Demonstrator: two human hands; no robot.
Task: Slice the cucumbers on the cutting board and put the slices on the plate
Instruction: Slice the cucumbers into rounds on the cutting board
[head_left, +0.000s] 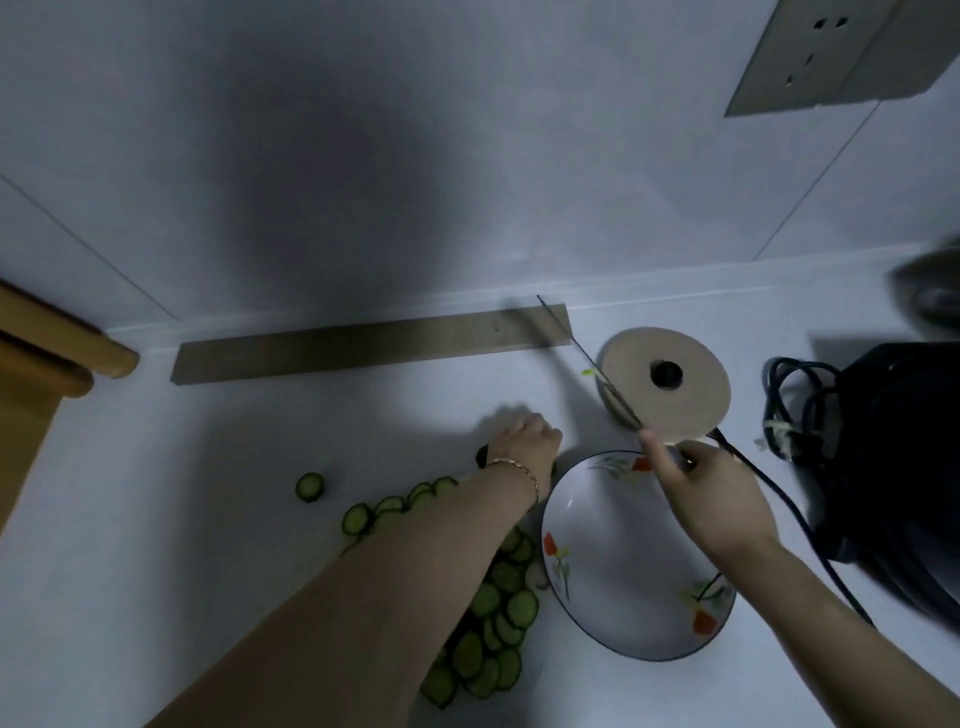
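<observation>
Several cucumber slices (501, 618) lie in a loose trail on the white surface, partly hidden under my left forearm, and one slice (309, 486) sits apart to the left. My left hand (527, 441) curls over a dark cucumber stub (482, 455) at the far end of the trail. My right hand (711, 493) grips a knife (597, 371) above the plate's far rim. Its blade points away and to the left, with a green scrap stuck on it. The white flowered plate (613, 587) sits right of the slices and shows only its painted flowers.
A round wooden disc (691, 395) with a dark knob stands just behind the plate. A black appliance (898, 457) and its cable (789, 499) fill the right side. A wooden strip (363, 343) lies along the wall, with a wooden piece (47, 353) at far left.
</observation>
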